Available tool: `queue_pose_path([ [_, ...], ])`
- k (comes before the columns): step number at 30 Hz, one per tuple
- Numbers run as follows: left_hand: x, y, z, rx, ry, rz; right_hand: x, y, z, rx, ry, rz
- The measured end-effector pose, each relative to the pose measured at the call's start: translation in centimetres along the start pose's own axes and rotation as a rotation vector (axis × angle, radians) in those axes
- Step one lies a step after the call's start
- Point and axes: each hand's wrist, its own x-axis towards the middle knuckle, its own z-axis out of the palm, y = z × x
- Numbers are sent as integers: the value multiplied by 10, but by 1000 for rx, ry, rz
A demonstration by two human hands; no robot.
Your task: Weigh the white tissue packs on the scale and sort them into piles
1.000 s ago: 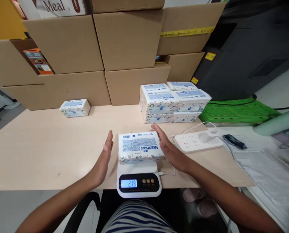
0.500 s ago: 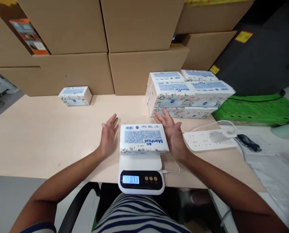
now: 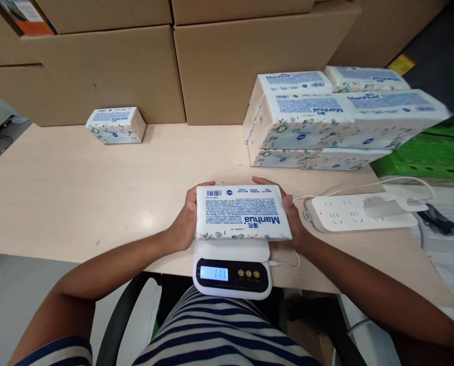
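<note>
Between my two hands is a white Manhua tissue pack (image 3: 242, 212) with blue print and a floral edge. My left hand (image 3: 187, 218) grips its left end, and my right hand (image 3: 292, 216) grips its right end. The pack is over the plate of a white digital scale (image 3: 232, 269); whether it still touches the plate I cannot tell. The scale's lit display and its round buttons face me, but the digits are hard to read.
A stack of several tissue packs (image 3: 311, 114) stands at the back right, and a single tissue pack (image 3: 116, 125) at the back left. Cardboard boxes (image 3: 250, 71) line the back. On the right lie a white power strip (image 3: 349, 213), cables and a green crate (image 3: 432, 157).
Both hands have closed from open beside the pack onto its two ends. The display reading has changed from 0.71. The camera view has shifted, with the table appearing nearer.
</note>
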Motion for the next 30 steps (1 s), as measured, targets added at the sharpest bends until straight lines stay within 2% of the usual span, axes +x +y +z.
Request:
queue_pose_path([
  [3, 0, 1, 0, 8, -24, 21, -2, 1, 2, -34, 32, -2],
  [10, 0, 11, 2, 47, 7, -27, -4, 2, 2, -111, 73, -42],
  [15, 1, 11, 2, 74, 24, -16, -3, 3, 0, -116, 80, -59],
  [19, 3, 7, -3, 169, 92, 35, -5, 1, 1, -209, 101, -72],
  [23, 5, -1, -6, 175, 118, 56, -3, -3, 5, -272, 118, -146],
  [26, 13, -5, -8, 191, 181, 81, 4, -9, 9, -257, 171, -212],
  [28, 19, -1, -15, 190, 247, 88, 4, -15, 7, -196, 221, -288],
  [30, 19, 11, -27, 137, 349, 100, -7, -23, 1, -117, 281, -378],
])
